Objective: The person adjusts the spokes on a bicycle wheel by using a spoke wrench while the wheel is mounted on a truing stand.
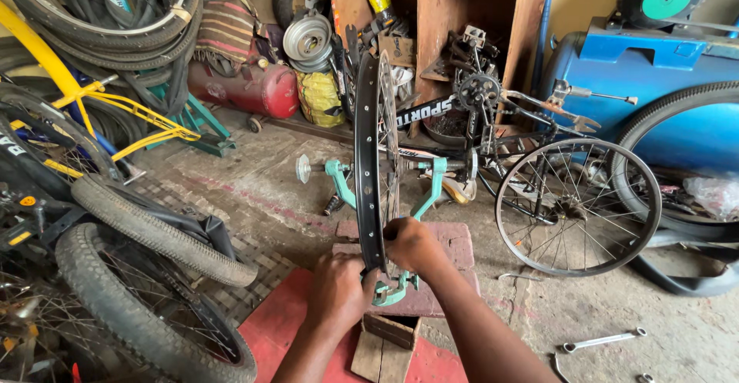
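A bare black bicycle rim (363, 144) with thin spokes stands upright in a green truing stand (431, 190), seen edge-on in the middle of the view. My left hand (337, 291) is closed around the bottom of the rim, by the stand's green base. My right hand (412, 246) is at the rim's lower right side with its fingers pinched among the spokes; whether it holds a small tool is hidden. The stand rests on a reddish block (456, 243) and a small wooden box (391, 337).
Tyred bicycles (146, 306) crowd the left. A bare spoked wheel (577, 207) and an upturned bike frame stand at right, before a blue tank (654, 83). A spanner (604, 341) lies on the concrete floor at lower right. Tyres, a red cylinder (246, 89) and shelves fill the back.
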